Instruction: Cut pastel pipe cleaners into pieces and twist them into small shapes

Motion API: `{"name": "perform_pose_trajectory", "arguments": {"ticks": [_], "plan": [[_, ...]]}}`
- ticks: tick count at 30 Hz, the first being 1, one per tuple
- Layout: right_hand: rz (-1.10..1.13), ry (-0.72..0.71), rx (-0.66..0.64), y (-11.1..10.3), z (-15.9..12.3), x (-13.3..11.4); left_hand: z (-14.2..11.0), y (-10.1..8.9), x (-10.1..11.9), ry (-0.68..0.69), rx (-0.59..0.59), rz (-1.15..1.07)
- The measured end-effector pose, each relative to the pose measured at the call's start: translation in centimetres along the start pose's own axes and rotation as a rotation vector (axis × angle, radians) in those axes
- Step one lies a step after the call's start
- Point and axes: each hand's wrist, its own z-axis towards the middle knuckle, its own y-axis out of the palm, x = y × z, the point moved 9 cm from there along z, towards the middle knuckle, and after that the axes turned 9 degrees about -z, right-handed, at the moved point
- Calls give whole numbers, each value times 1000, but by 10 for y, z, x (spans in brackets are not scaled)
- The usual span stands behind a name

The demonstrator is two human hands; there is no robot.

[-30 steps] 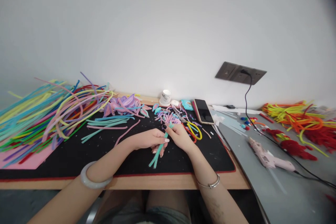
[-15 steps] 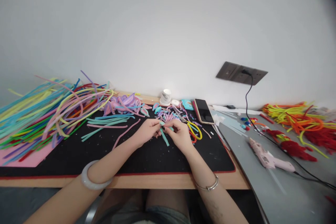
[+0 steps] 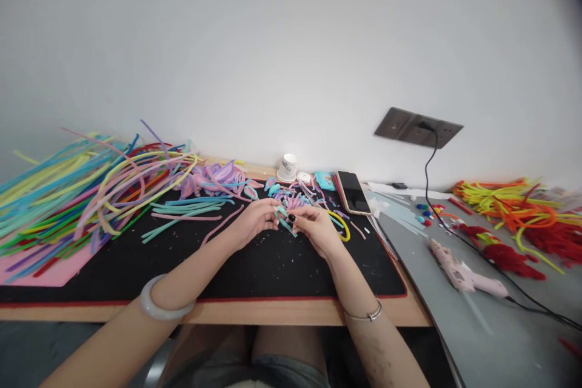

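Observation:
Above the middle of the black mat (image 3: 273,273), a mint-green pipe cleaner (image 3: 282,213) is pinched between both my hands. My left hand (image 3: 257,221) is closed on its left part, fingers bent. From the other side my right hand (image 3: 316,227) grips it between thumb and fingers; a dark thumbnail shows. Part of the pipe cleaner is hidden by the fingers. Just behind the hands lies a heap of short pink, purple and blue pipe cleaner pieces (image 3: 295,197). Several mint and blue pipe cleaners (image 3: 188,209) and a pink one (image 3: 220,227) lie left of my left hand.
A large pile of coloured pipe cleaners (image 3: 91,194) covers the left side. Along the back stand a paper cup (image 3: 288,168) and a phone (image 3: 353,193). On the grey surface at right lie a pink glue gun (image 3: 468,273), its black cord (image 3: 430,188), and orange-yellow pipe cleaners (image 3: 522,203).
The green pipe cleaner's end, earlier hanging down toward me, now shows shorter between the fingers. My right hand has turned and shifted slightly; my left hand has risen a little.

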Motion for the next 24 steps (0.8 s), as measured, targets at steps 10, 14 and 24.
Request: {"name": "perform_pose_trajectory", "arguments": {"ticks": [10, 14, 24], "plan": [[9, -4, -24, -2, 0, -1, -1, 3, -11, -97, -67, 222], [3, 20, -62, 0, 0, 1, -2, 3, -12, -94, -76, 188], [-45, 153, -127, 3, -2, 13, 1, 2, -11, -21, -100, 358]]}}
